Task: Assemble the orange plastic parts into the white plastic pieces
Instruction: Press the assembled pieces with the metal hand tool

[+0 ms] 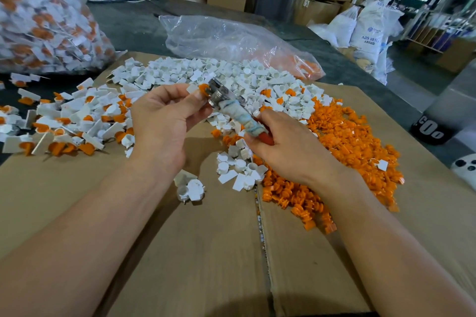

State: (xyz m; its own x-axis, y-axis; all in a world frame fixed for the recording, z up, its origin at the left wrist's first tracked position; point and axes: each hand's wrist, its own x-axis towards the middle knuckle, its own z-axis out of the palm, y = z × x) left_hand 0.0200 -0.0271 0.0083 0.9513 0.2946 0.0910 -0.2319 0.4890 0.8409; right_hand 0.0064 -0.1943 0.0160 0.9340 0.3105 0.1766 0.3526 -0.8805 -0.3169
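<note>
Far right: sack (365, 36) printed "ABS RESIN". Left grip (164, 123), raised over the cardboard worktop (206, 239), pinches a white piece (192, 88) with an orange part (203, 88) against it. Right grip (288, 149) curls round a cloth-wrapped tool (237, 110), its metal head touching the orange part.

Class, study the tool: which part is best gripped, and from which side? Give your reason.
Grip the tool by its cloth-wrapped handle, from the lower right, as the right hand does. The handle slopes toward that side, leaving the metal head free to meet the piece the left hand pinches.
</note>
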